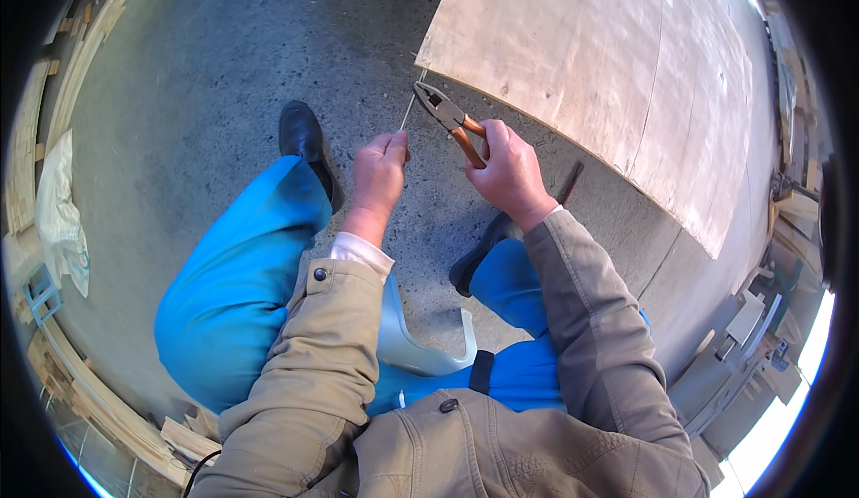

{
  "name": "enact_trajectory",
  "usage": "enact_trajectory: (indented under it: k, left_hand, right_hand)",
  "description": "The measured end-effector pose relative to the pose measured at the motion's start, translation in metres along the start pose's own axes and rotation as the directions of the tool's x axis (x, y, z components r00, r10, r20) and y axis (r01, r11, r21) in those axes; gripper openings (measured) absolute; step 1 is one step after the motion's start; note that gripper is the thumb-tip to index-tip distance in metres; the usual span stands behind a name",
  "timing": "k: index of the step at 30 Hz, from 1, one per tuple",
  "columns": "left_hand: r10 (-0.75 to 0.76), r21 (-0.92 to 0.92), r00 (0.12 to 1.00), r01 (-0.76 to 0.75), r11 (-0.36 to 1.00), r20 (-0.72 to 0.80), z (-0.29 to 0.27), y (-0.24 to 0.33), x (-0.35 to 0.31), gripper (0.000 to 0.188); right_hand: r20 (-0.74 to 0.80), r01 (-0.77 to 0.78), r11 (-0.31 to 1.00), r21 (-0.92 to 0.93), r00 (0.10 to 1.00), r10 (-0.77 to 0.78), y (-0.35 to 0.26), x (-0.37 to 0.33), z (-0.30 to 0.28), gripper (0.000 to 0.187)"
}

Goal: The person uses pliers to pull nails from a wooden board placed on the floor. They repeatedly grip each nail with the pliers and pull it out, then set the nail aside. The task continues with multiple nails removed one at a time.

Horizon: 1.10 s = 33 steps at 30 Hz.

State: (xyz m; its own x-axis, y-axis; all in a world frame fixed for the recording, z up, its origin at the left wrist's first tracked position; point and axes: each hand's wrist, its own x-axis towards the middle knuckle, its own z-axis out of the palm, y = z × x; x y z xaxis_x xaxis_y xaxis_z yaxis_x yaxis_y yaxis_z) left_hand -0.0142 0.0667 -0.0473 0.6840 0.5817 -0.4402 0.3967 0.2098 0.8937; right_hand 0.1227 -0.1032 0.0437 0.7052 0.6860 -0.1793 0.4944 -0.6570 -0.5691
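Between the thumb and fingers of my left hand (379, 176) is a thin, pale wire-like piece (410, 110) that points up and away from me. My right hand (512, 169) is wrapped around the orange-brown handles of a pair of pliers (452, 120). The jaws of the pliers lie at the upper part of the wire; whether they grip it I cannot tell. Just beyond the jaws is the near left corner of a large plywood sheet (591, 59). The wire's far end reaches up toward that corner.
Below my hands is a speckled concrete floor (215, 59). A pale plastic seat (403, 348) shows between my legs. A dark rod-like thing (571, 182) lies near the plywood's edge. Timber strips and a white sack (63, 212) line the left; mixed scraps (752, 328) lie at right.
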Motion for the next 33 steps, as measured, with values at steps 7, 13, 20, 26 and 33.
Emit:
enact_trajectory:
  k: [7, 13, 20, 26, 33]
  left_hand:
    - [-0.071, -0.006, 0.997, 0.071, 0.997, -0.012, 0.0, 0.008, -0.002, 0.043]
    - [-0.042, -0.043, 0.997, 0.039, 0.998, -0.065, 0.008, 0.012, -0.004, 0.043]
    - [-0.093, -0.025, 0.996, 0.093, 0.995, -0.01, 0.005, 0.027, -0.008, 0.045]
    - [-0.042, 0.071, 0.999, 0.043, 0.997, -0.02, -0.006, 0.047, -0.007, 0.047]
    - [-0.101, -0.002, 0.995, 0.101, 0.995, 0.019, -0.008, 0.05, -0.007, 0.045]
  right_hand:
    - [0.0, -0.031, 0.999, -0.011, 1.0, 0.031, -0.001, -0.007, -0.005, 0.047]
    - [0.019, -0.101, 0.994, -0.03, 0.995, 0.102, 0.014, -0.023, 0.004, 0.041]
    - [0.071, -0.244, 0.97, 0.003, 0.967, 0.243, 0.025, -0.04, 0.017, 0.047]
    - [0.039, -0.167, 0.986, 0.01, 0.985, 0.166, 0.012, -0.039, 0.016, 0.046]
    - [-0.142, -0.074, 0.987, 0.143, 0.985, 0.095, -0.029, -0.035, -0.023, 0.038]
